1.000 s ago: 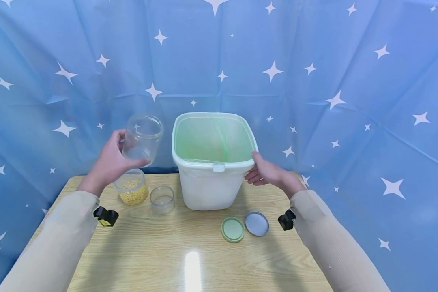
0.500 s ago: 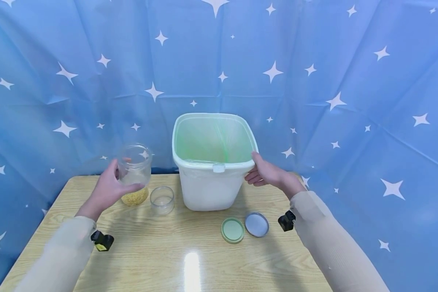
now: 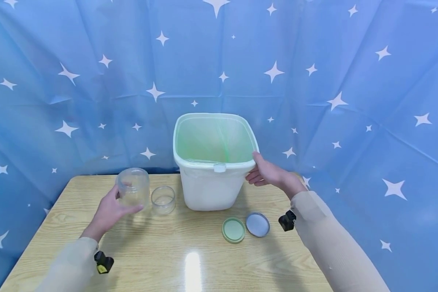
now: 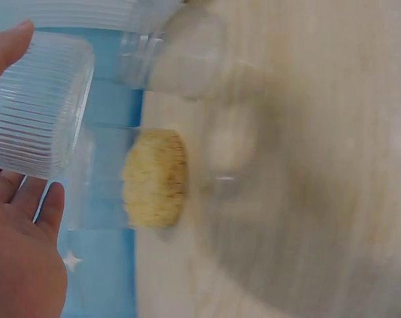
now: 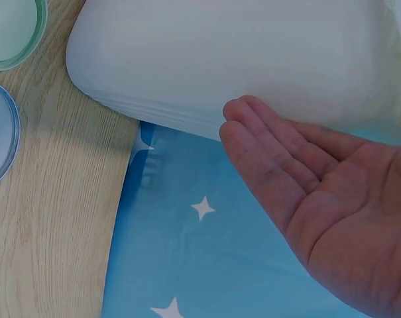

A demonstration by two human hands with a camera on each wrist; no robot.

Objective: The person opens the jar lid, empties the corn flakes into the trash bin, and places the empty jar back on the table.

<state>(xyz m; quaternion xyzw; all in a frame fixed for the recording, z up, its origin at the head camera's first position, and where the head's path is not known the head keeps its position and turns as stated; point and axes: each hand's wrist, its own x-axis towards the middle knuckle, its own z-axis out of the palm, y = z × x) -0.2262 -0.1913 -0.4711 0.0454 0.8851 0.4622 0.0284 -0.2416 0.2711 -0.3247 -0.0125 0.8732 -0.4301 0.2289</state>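
My left hand [image 3: 107, 213] grips an empty clear jar [image 3: 134, 188], thumb on the near side; its ribbed wall shows in the left wrist view. A second clear jar holding yellow bits [image 4: 157, 179] stands beyond it, hidden behind the held jar in the head view. Just to the right is a short, empty clear container [image 3: 163, 200]. My right hand [image 3: 270, 172] holds the rim of a white bin [image 3: 211, 188] at its near right corner, thumb at the rim and fingers below against the outer wall. A green-tinted plastic bag [image 3: 211, 140] lines the bin.
A green round lid [image 3: 234, 230] and a blue-rimmed round lid [image 3: 257, 224] lie side by side in front of the bin. The wooden table [image 3: 160, 251] ends at the back against a blue curtain with white stars [image 3: 190, 48].
My left hand has lowered the clear jar from beside the bin's rim to in front of the jar with yellow bits, moving slightly left. The right hand and bin have stayed put.
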